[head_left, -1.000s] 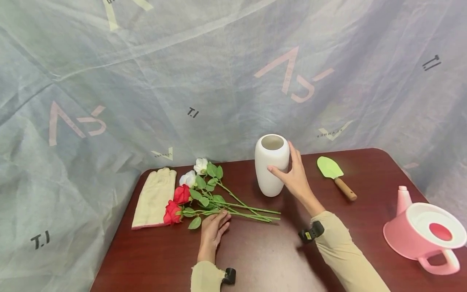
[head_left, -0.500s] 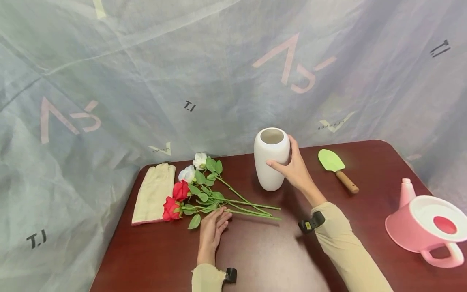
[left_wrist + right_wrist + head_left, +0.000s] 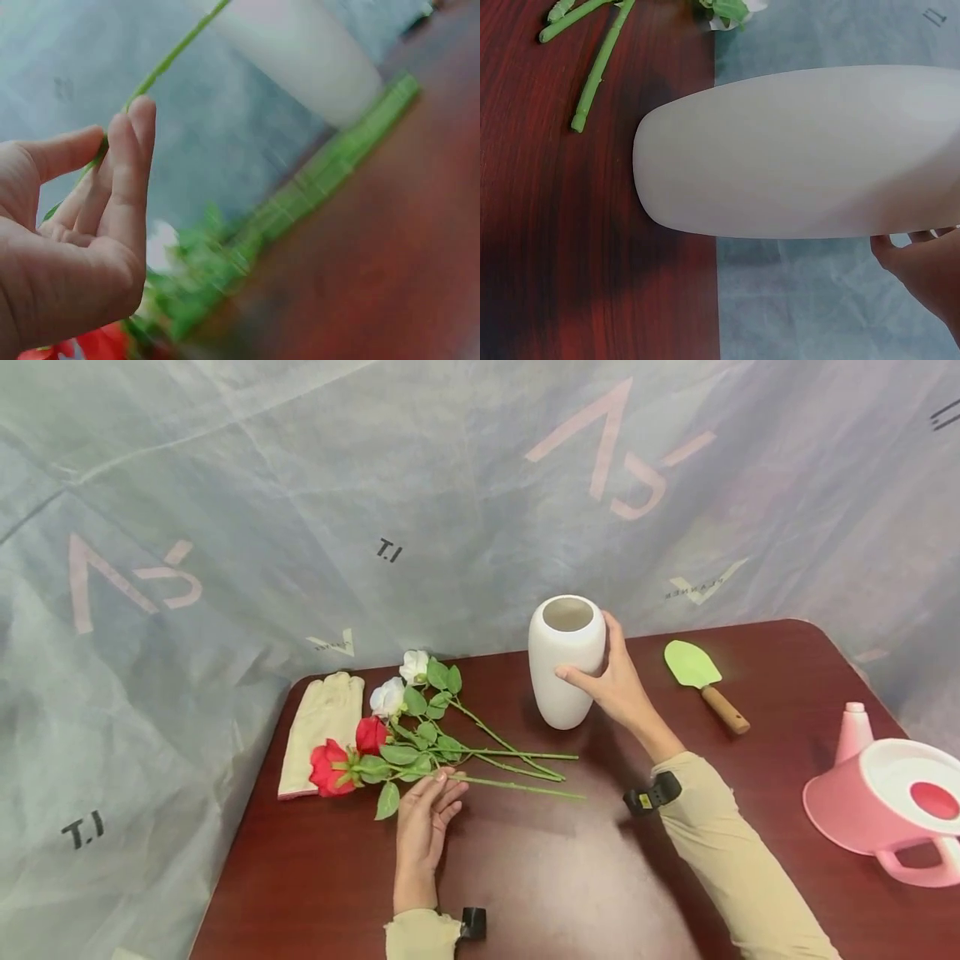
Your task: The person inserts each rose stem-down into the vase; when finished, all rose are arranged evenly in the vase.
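Between its thumb and fingertips, my left hand (image 3: 423, 827) pinches the green stem of a red rose (image 3: 330, 768); the left wrist view shows that stem (image 3: 176, 52) raised off the other stems. A second red rose (image 3: 371, 735) and two white roses, one nearer (image 3: 387, 697) and one farther (image 3: 414, 667), lie on the table with stems pointing right. My right hand (image 3: 618, 689) grips the side of an upright white vase (image 3: 566, 668), thumb in front and fingers behind. In the right wrist view, the vase (image 3: 780, 154) covers part of the hand.
Cream gloves (image 3: 326, 731) lie at the table's left, behind the red blooms. A green trowel (image 3: 693, 664) with a wooden handle lies right of the vase. A pink watering can (image 3: 855, 802) stands at the right. Grey sheeting (image 3: 450, 485) hangs behind the dark red table (image 3: 315, 877).
My left hand has taken the front red rose's stem and drawn it slightly left, apart from the others. The right hand keeps its hold on the vase. The head view has tilted down.
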Tool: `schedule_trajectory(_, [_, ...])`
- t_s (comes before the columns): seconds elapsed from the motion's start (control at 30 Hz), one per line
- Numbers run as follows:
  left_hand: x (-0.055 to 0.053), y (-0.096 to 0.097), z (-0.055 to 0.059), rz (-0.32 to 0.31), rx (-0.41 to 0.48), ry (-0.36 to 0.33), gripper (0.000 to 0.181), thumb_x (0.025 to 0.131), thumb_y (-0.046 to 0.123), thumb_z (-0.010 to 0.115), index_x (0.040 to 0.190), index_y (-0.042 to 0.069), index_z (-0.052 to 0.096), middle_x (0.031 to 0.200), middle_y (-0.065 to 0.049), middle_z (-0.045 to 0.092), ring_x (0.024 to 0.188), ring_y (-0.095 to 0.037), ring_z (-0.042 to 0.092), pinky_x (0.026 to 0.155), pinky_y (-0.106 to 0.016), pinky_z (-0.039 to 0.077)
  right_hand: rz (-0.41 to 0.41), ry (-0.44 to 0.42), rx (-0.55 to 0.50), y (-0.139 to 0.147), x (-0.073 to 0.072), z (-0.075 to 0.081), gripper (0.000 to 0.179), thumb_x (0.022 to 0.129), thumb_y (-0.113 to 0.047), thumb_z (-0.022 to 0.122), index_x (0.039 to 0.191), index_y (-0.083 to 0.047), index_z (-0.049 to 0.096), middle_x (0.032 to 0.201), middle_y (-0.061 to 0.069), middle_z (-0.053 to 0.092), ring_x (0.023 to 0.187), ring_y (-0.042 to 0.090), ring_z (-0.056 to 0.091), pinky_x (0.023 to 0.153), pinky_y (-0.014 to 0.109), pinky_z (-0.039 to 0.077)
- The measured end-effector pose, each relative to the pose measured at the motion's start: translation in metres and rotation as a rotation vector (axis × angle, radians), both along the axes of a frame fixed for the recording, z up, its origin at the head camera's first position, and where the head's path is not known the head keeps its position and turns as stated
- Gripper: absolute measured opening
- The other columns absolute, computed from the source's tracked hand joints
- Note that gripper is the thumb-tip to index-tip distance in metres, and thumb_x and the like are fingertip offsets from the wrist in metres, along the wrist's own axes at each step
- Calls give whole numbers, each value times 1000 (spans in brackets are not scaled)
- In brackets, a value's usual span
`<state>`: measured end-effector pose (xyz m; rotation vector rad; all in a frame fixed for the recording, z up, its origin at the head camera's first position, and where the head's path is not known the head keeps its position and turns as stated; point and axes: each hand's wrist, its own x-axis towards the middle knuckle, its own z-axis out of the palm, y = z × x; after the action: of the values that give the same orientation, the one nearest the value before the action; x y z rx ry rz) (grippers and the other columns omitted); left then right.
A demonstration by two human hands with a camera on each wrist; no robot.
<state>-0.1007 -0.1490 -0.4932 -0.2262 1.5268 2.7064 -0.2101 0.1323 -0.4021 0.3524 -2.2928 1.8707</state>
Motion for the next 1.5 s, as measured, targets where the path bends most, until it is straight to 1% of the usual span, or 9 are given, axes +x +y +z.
schedule_trajectory(0.1, [2,2,21,36,12,62,14,95,13,55,95,6,67,93,-9,69,83,-16,67,60,-20,52,-11,9,-9,2,-1,0,93,77,-13,76,146,-10,14,136,13,37,121,24,39,97,48,31])
schedule_trajectory(0.2, [2,5,39,89,39,90,14,95,12,55,95,6,67,92,-9,69,82,-16,68,59,-20,52,-16,17,-9,2,-1,1,92,76,-12,76,145,-9,15,136,14,37,120,24,40,97,47,31])
schedule_trajectory(0.37, [-5,8,65,201,48,142,15,94,13,57,99,2,66,92,-10,69,81,-16,68,58,-20,52,-13,20,-10,0,-2,1,91,77,-11,75,145,-7,15,136,16,36,120,26,40,97,47,31])
schedule_trajectory(0.7, [-43,13,112,262,38,294,30,93,18,60,105,-9,59,96,-17,67,85,-21,67,59,-23,53,9,38,-32,-4,-4,-2,90,77,-9,75,145,-9,16,136,16,36,119,24,40,96,47,32])
schedule_trajectory(0.93, [-67,23,146,264,-15,387,26,92,21,60,100,-3,63,99,-19,66,87,-24,66,60,-25,53,-3,20,-31,-3,-4,-4,91,76,-11,76,145,-10,16,136,13,37,118,23,40,96,45,32])
schedule_trajectory(1.2, [-95,40,166,304,-213,514,27,95,21,54,98,-5,61,99,-25,64,88,-29,66,60,-31,55,1,-19,-5,-1,-2,-3,93,77,-14,75,146,-10,13,136,12,35,119,24,39,96,46,32])
schedule_trajectory(1.3, [-103,46,169,330,-251,527,26,95,19,54,97,-5,62,96,-21,66,86,-29,66,60,-31,55,0,-20,-11,-1,-4,-5,94,76,-14,77,146,-12,13,137,11,35,121,24,38,98,47,32])
schedule_trajectory(1.4, [-109,51,171,349,-271,518,24,95,18,55,97,-5,63,94,-18,67,85,-27,67,61,-31,55,1,-8,-16,1,-12,-16,95,76,-19,78,147,-20,14,137,6,35,121,21,38,97,46,32])
schedule_trajectory(1.5, [-114,54,172,349,-304,506,24,95,17,55,97,-5,64,94,-17,67,86,-27,66,60,-30,55,1,-4,-11,1,-13,-20,95,77,-22,77,147,-22,13,138,6,35,122,21,38,97,48,32])
